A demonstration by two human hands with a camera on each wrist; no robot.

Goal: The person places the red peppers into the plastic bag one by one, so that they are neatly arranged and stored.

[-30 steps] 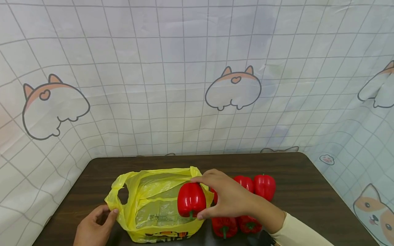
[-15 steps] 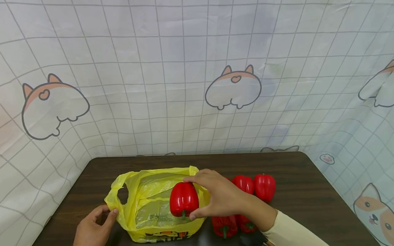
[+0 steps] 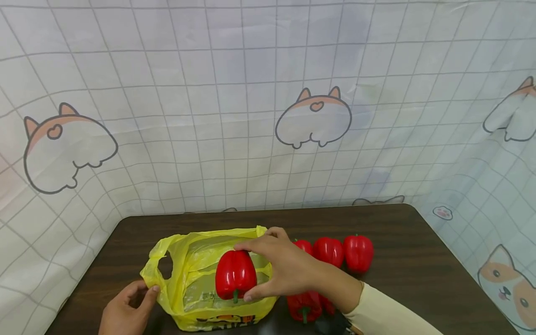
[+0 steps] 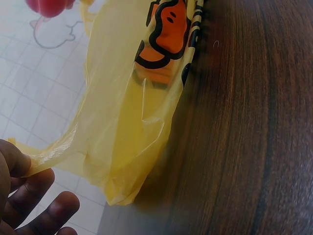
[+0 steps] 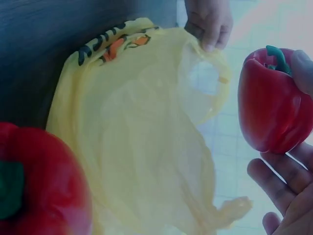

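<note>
Over the mouth of a yellow plastic bag (image 3: 192,298), my right hand (image 3: 284,265) holds a red bell pepper (image 3: 235,274) between thumb and fingers, its green stem toward me. In the right wrist view the same bell pepper (image 5: 274,103) hangs above and apart from the bag. My left hand (image 3: 127,307) pinches the bag's left handle. The left wrist view shows the handle between thumb and forefinger (image 4: 39,191), the other fingers loose. The bag stands with its mouth spread, an orange and black print on its near side.
More red bell peppers lie right of the bag, including one at the back right (image 3: 358,253) and one in front (image 3: 304,307), partly behind my right arm. A dark object (image 3: 331,324) sits at the near edge of the brown wooden table (image 3: 418,288). A patterned cloth hangs behind.
My right hand has carried the bell pepper leftward from the bag's right side to over the middle of its mouth. The left hand stays at the handle. The head view has shifted slightly.
</note>
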